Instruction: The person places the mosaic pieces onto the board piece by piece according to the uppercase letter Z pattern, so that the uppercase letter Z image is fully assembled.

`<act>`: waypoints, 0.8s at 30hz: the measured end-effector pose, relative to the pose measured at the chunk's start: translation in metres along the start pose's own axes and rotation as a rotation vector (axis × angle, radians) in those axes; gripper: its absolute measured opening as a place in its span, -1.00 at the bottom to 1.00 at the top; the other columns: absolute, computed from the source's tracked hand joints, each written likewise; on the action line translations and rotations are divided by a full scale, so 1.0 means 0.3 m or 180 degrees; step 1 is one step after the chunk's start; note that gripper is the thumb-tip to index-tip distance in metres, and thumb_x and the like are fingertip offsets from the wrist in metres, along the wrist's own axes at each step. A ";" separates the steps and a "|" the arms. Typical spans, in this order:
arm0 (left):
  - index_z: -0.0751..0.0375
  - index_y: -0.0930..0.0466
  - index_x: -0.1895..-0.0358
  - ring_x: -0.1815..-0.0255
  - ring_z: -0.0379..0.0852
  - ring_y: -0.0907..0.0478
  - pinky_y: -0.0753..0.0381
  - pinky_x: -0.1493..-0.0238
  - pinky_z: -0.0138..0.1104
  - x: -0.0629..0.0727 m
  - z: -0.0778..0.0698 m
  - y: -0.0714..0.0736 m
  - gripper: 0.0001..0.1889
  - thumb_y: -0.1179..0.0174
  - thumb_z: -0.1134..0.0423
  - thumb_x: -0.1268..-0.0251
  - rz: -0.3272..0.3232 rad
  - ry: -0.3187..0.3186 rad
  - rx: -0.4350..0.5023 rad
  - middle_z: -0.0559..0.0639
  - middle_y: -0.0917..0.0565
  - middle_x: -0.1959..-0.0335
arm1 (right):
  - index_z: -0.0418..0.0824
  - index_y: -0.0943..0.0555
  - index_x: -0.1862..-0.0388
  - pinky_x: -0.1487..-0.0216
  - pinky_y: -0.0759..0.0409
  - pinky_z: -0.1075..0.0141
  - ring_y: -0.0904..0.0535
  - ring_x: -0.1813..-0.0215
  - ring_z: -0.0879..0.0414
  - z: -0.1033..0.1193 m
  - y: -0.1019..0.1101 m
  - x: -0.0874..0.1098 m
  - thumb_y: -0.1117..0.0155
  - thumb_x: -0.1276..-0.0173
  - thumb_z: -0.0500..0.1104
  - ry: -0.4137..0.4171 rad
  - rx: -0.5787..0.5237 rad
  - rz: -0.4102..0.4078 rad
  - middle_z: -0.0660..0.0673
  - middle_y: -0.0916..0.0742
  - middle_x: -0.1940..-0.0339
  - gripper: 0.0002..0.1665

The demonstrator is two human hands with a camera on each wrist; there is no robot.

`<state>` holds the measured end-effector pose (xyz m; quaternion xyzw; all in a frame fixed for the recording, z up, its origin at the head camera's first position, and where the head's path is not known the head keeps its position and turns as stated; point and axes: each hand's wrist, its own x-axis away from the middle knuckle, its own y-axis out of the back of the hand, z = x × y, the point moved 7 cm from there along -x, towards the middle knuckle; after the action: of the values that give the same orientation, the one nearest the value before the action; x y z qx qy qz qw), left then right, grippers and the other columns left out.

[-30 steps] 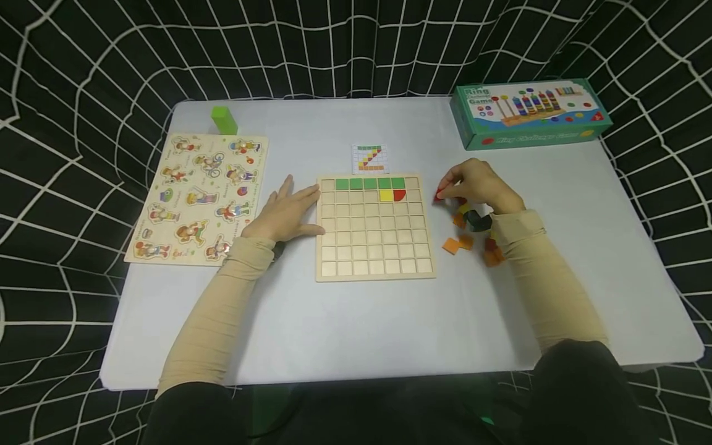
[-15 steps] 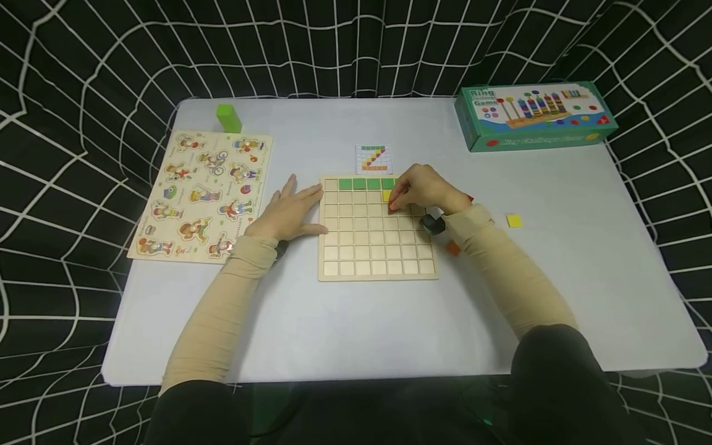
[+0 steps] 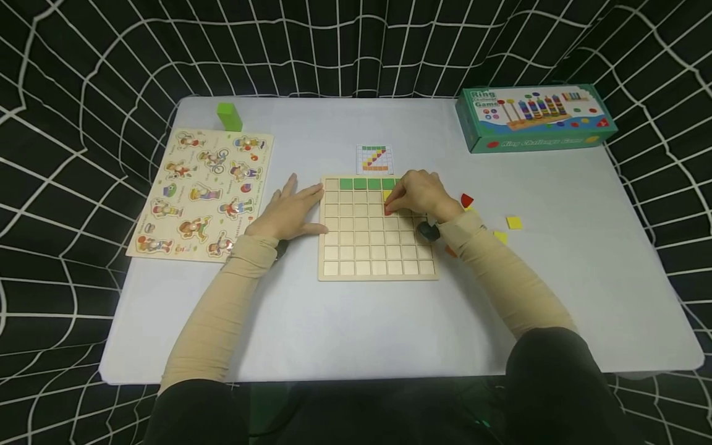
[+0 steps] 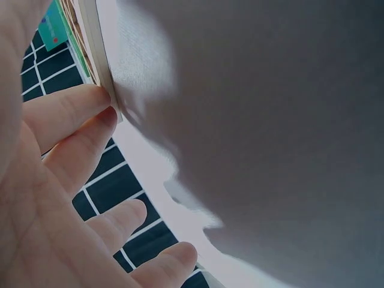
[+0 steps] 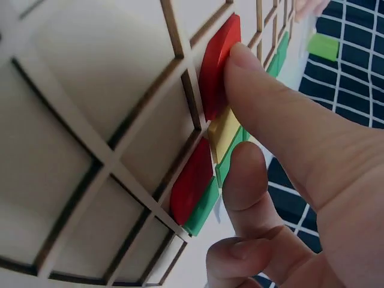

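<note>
A wooden grid board point(image 3: 361, 253) lies mid-table. Along its top row sit several green square tiles point(image 3: 360, 184), with a yellow tile point(image 5: 222, 135) and a red quarter-round tile point(image 5: 192, 180) below them. My right hand point(image 3: 419, 193) is over the board's upper right. Its thumb presses on another red tile point(image 5: 219, 66) at a cell diagonally below the yellow one; the index fingertip stands apart from that tile. My left hand point(image 3: 286, 213) lies spread at the board's left edge, fingertips touching the rim in the left wrist view.
Loose yellow tiles point(image 3: 514, 222) and a red tile point(image 3: 466, 200) lie right of the board, some pieces hidden by the right sleeve. A pattern card point(image 3: 375, 159) sits behind the board. A picture puzzle point(image 3: 203, 194), green block point(image 3: 229, 117) and ring game box point(image 3: 536, 117) stand around.
My right hand has carried a red tile left from the loose pieces to the board and set it at a cell. Its index finger is now off the tile. My left hand stays put.
</note>
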<state>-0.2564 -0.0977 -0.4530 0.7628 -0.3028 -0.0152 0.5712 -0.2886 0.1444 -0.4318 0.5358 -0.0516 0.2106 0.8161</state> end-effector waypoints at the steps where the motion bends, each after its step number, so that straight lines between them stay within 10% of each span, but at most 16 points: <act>1: 0.14 -0.09 -0.66 -0.73 0.44 0.41 0.11 -0.57 0.49 0.000 -0.001 0.001 -0.03 -0.28 -0.24 -0.33 -0.0001 -0.0004 -0.0001 -0.02 -0.03 -0.75 | -0.03 -0.89 0.22 -0.12 -0.31 0.03 -0.63 -0.03 -0.02 -0.003 0.001 0.002 -0.58 -0.23 0.02 0.0006 -0.0013 -0.0010 -0.08 -0.89 0.14 -0.79; 24: 0.18 -0.10 -0.65 -0.72 0.48 0.38 0.09 -0.56 0.51 0.009 -0.008 0.003 -0.05 -0.27 -0.21 -0.37 -0.0022 -0.0073 -0.0022 0.02 -0.04 -0.74 | -0.25 -0.75 -0.13 -0.47 -0.21 -0.32 -0.50 -0.31 -0.31 -0.356 0.152 0.198 -0.43 -0.40 0.02 -0.0651 -0.0345 -0.0241 -0.36 -0.74 -0.22 -0.54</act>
<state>-0.2536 -0.0970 -0.4505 0.7616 -0.3066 -0.0269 0.5703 -0.2680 0.2726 -0.4193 0.5112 -0.1256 0.1208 0.8416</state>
